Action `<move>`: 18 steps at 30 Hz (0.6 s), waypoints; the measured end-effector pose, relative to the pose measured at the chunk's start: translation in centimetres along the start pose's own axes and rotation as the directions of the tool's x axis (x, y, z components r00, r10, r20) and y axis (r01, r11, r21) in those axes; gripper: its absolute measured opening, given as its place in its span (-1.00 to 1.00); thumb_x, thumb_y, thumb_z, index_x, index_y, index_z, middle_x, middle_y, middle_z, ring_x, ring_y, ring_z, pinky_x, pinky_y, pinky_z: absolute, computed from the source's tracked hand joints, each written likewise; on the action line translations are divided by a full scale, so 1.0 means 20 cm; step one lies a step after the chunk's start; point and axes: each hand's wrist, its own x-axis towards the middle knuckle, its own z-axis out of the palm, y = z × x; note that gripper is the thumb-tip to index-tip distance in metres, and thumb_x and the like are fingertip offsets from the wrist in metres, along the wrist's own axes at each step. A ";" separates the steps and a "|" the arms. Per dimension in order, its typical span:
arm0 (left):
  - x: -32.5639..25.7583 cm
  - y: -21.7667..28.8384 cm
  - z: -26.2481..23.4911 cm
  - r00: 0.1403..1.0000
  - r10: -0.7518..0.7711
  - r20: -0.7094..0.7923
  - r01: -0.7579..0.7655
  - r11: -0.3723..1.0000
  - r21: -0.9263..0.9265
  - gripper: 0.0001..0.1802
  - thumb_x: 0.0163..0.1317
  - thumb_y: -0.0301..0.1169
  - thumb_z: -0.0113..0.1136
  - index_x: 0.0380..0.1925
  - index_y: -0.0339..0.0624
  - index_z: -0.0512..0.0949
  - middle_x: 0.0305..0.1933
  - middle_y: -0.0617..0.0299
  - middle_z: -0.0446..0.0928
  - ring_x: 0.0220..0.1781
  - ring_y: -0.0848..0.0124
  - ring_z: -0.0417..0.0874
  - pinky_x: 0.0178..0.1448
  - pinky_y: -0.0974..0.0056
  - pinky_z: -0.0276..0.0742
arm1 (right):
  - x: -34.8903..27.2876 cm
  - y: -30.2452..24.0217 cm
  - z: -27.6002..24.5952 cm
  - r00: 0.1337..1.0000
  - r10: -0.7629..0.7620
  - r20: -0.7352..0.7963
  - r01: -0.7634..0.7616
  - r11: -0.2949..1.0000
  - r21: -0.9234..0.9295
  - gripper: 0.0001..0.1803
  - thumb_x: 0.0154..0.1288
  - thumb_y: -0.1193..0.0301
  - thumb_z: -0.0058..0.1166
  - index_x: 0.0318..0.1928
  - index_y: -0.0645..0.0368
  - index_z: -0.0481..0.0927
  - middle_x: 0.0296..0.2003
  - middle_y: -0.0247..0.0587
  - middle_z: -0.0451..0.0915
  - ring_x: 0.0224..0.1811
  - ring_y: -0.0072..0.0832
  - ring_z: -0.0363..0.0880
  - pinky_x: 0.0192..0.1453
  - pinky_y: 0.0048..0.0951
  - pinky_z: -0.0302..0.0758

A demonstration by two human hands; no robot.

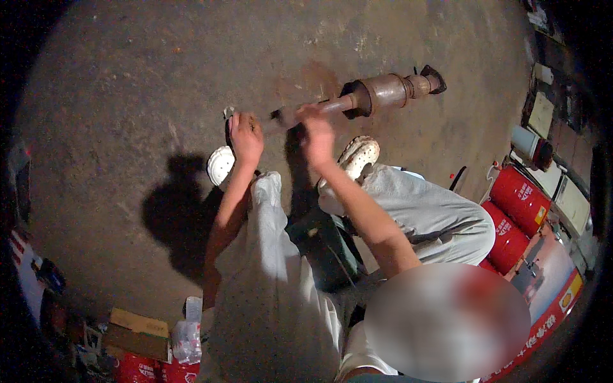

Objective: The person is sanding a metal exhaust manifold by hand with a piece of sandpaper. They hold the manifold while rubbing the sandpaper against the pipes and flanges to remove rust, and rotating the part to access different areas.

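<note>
A rusty exhaust section with a canister-shaped converter (383, 94) lies at a slant on the floor ahead of me, a dark flange at its far right end. My right hand (316, 137) is closed around the narrow pipe (338, 104) at its left end, slightly blurred by motion. Between my hands is a dark, smeared shape, too blurred to name. My left hand (246, 139) has its fingers curled together left of the pipe; what they hold is hidden. Beside those fingers shows a small pale scrap (228, 112).
White perforated shoes (221, 165) are on my feet, one near each hand. A dark box-like seat (325, 249) stands between my legs. Red drums (518, 199) and a white bucket (529, 142) stand at the right. A cardboard box (137, 332) and plastic bottles (187, 341) sit lower left.
</note>
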 end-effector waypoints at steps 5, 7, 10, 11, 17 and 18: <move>-0.01 0.01 -0.03 0.999 -0.019 0.039 0.020 1.000 -0.024 -0.91 0.21 -0.57 0.11 -0.28 -0.32 0.49 -0.19 -0.14 0.45 -0.09 -0.20 0.48 0.06 -0.16 0.38 | 0.07 -0.01 -0.01 0.939 -0.288 0.189 0.293 0.956 0.002 -0.33 0.07 0.66 0.11 0.28 0.08 0.56 0.30 -0.13 0.58 0.39 -0.10 0.49 0.53 -0.05 0.38; 0.00 0.04 0.00 0.999 0.035 0.008 -0.034 0.999 -0.034 -0.92 0.22 -0.57 0.10 -0.28 -0.33 0.48 -0.19 -0.15 0.45 -0.10 -0.21 0.47 0.05 -0.17 0.37 | 0.07 0.28 -0.13 0.923 -0.269 0.276 0.295 0.954 -0.056 -0.39 0.17 0.64 0.01 0.29 0.09 0.56 0.29 -0.12 0.58 0.39 -0.12 0.50 0.55 -0.08 0.36; -0.04 -0.03 -0.01 1.000 -0.002 -0.008 0.002 1.000 -0.004 -0.93 0.25 -0.57 0.10 -0.28 -0.34 0.48 -0.19 -0.18 0.44 -0.10 -0.23 0.46 0.05 -0.18 0.36 | 0.15 0.41 -0.38 0.956 -0.209 0.209 0.258 0.933 -0.251 -0.42 0.24 0.60 0.02 0.31 0.12 0.57 0.31 -0.11 0.57 0.44 -0.15 0.45 0.59 -0.08 0.28; -0.04 -0.03 -0.01 1.000 -0.021 -0.001 0.021 1.000 -0.002 -0.93 0.26 -0.57 0.09 -0.28 -0.35 0.48 -0.18 -0.19 0.44 -0.10 -0.23 0.46 0.05 -0.18 0.36 | 0.16 0.46 -0.45 0.940 -0.196 0.279 0.289 0.892 -0.347 -0.42 0.25 0.57 0.04 0.32 0.13 0.55 0.33 -0.14 0.56 0.47 -0.18 0.42 0.63 -0.07 0.22; -0.03 -0.03 0.00 1.000 0.011 0.011 -0.011 1.000 -0.004 -0.90 0.29 -0.52 0.11 -0.27 -0.35 0.49 -0.18 -0.19 0.46 -0.08 -0.24 0.48 0.04 -0.18 0.38 | 0.19 0.48 -0.40 0.964 -0.128 0.232 0.219 0.876 -0.429 -0.45 0.29 0.56 0.05 0.31 0.14 0.55 0.31 -0.12 0.57 0.45 -0.21 0.44 0.63 -0.07 0.21; -0.03 -0.02 0.01 1.000 0.007 0.005 -0.007 1.000 0.000 -0.91 0.28 -0.52 0.12 -0.27 -0.35 0.48 -0.18 -0.18 0.46 -0.08 -0.23 0.48 0.04 -0.18 0.38 | 0.23 0.46 -0.38 0.969 -0.080 0.233 0.182 0.869 -0.459 -0.47 0.30 0.56 0.04 0.30 0.15 0.56 0.31 -0.11 0.57 0.45 -0.21 0.44 0.63 -0.07 0.22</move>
